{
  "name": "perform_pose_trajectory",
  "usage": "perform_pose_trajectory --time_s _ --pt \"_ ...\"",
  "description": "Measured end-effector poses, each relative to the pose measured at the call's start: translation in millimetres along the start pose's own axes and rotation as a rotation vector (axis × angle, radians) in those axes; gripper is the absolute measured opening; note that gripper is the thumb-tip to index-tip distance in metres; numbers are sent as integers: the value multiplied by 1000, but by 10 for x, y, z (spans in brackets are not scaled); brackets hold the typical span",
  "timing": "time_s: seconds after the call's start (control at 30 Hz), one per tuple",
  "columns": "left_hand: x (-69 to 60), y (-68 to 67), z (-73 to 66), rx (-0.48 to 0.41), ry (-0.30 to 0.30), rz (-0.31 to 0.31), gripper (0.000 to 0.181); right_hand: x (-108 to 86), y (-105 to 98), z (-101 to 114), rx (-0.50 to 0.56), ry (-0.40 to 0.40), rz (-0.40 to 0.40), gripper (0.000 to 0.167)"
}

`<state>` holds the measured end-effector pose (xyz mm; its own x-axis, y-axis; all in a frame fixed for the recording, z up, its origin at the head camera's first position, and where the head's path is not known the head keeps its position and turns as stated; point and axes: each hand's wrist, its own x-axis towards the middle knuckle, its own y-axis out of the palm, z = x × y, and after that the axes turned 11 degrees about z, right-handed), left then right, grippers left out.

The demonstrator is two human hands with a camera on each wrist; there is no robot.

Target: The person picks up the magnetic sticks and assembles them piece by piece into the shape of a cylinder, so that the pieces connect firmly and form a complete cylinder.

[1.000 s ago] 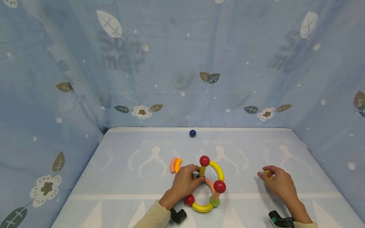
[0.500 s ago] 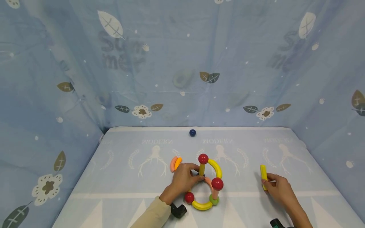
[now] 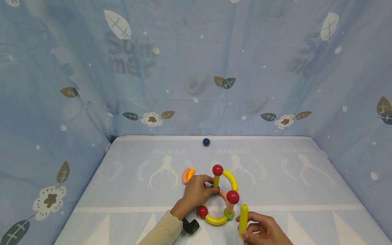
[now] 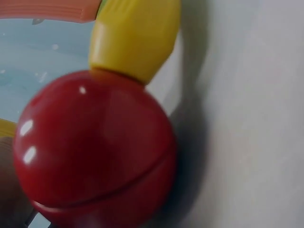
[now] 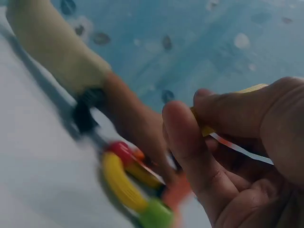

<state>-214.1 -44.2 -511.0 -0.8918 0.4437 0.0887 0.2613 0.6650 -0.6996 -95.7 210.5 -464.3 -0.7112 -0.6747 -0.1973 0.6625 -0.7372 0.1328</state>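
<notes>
In the head view my left hand (image 3: 197,190) pinches the dark ball (image 3: 216,187) at the foot of an upright yellow stick (image 3: 216,181). This belongs to a ring of balls and sticks with a green ball (image 3: 229,213), a red ball (image 3: 202,211) and a curved yellow stick (image 3: 216,220). Raised red balls (image 3: 232,197) top its two uprights, joined by another curved yellow piece (image 3: 230,179). A red ball (image 4: 95,147) fills much of the left wrist view. Right of the ring, my right hand (image 3: 263,228) holds a loose yellow stick (image 3: 243,221) upright between thumb and fingers.
Pink (image 3: 185,176) and orange (image 3: 190,174) curved pieces lie together behind my left hand. A dark blue ball (image 3: 206,142) sits near the table's (image 3: 137,190) back edge. Blue printed cloth (image 3: 183,68) hangs round the back and sides.
My right hand has picked up the yellow stick at the right and carried it left and nearer, beside the ring. The left hand keeps its grip at nearly the same spot.
</notes>
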Motion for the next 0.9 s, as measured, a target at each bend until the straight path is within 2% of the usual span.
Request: perform_pose_trajectory --time_s 0.07,0.17,0.23,0.37,0.5,0.57,0.63,0.7,0.8,0.9 --pt "2 4 4 11 2 -11 30 147 166 -40 -18 -67 66 41" --pt "2 7 -5 25 12 -25 29 382 369 -125 -147 -174 51 35" --pt "4 8 -11 33 13 -26 29 518 469 -172 -251 -237 -7 30" --pt "6 8 -16 45 8 -29 30 748 580 -258 -451 -417 -156 21" --pt "8 9 -17 51 5 -38 30 920 615 -298 -598 -591 -292 25" --pt "9 12 -16 53 10 -42 29 981 622 -305 -671 -648 -356 29" --pt "12 16 -17 52 18 -41 28 1022 625 -311 -748 -675 -414 34" --pt "13 18 -22 48 26 -41 27 1049 633 -314 -805 -666 -463 38" --pt "13 17 -28 44 29 -41 27 1070 643 -321 -859 -614 -514 42" --pt "13 21 -26 38 29 -44 27 1077 652 -329 -867 -548 -534 43"
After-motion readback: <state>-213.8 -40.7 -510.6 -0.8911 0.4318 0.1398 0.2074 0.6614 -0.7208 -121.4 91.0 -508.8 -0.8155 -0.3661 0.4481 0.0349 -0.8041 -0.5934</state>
